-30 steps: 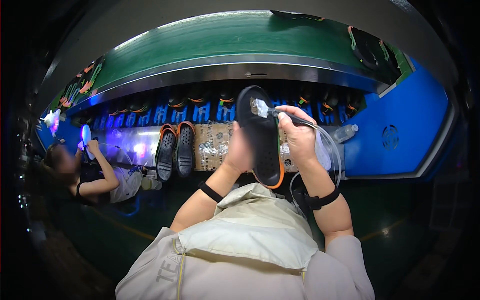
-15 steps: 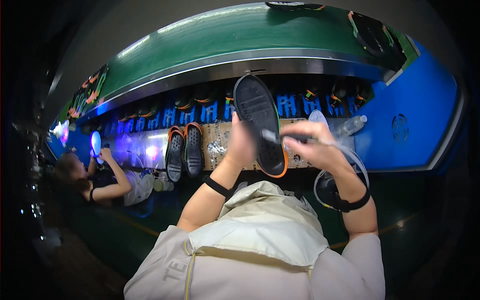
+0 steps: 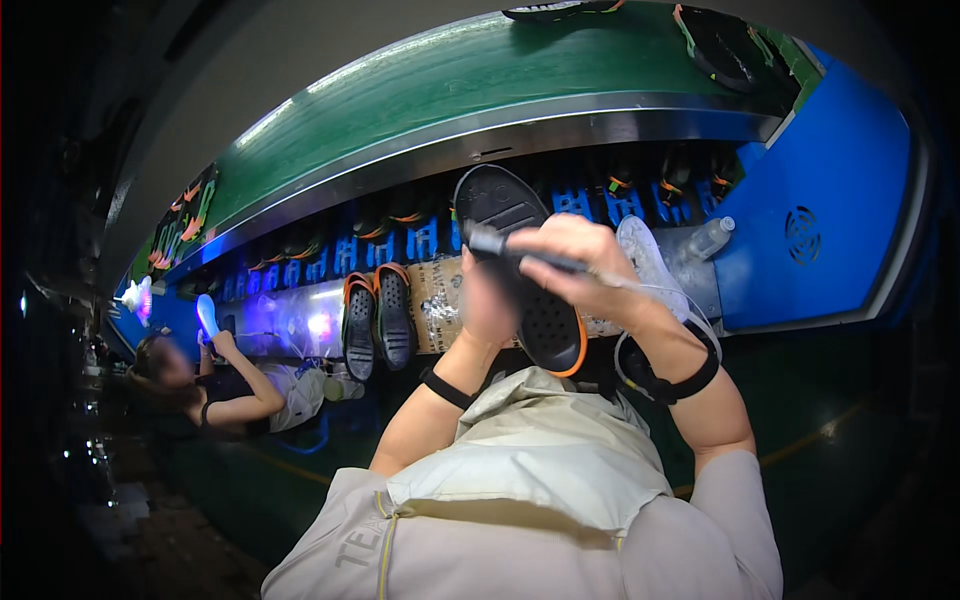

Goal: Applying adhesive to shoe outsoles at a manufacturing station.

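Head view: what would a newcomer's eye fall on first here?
Probably the black sole with its orange edge, near the centre, held in the left hand, with the right hand holding a brush across it. Next, perhaps, the violet glow at the left, near a co-worker holding up a bright bluish oval.

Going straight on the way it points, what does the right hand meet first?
Likely the black sole held in the left hand: the right hand points its brush across it in view. Depth is unclear; the brush may already touch.
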A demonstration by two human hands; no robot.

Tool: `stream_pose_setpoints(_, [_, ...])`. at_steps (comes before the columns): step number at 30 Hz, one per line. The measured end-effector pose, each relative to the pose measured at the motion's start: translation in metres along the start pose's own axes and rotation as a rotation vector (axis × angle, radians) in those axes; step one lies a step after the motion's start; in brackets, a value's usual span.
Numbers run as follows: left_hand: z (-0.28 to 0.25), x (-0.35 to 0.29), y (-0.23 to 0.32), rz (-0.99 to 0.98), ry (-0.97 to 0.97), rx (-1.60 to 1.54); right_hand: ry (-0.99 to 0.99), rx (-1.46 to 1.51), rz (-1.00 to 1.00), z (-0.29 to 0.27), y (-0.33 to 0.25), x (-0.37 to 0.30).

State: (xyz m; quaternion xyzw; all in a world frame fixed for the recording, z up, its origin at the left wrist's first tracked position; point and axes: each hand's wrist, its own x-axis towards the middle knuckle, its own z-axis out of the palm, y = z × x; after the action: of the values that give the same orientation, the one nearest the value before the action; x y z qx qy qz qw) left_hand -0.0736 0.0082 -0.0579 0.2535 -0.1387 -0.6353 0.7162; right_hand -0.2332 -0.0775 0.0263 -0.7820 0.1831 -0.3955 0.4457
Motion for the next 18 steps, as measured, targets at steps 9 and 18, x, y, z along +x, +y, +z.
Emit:
stream_pose_setpoints(9, [0.005,0.015,0.024,0.063,-0.032,-0.005,-0.271,-0.357,-0.241,0.002,-0.019,-0.008])
stream_pose_setpoints(18, [0.01,0.038,0.065,0.115,-0.194,-0.079,-0.428,-0.198,-0.231,0.006,-0.034,-0.01])
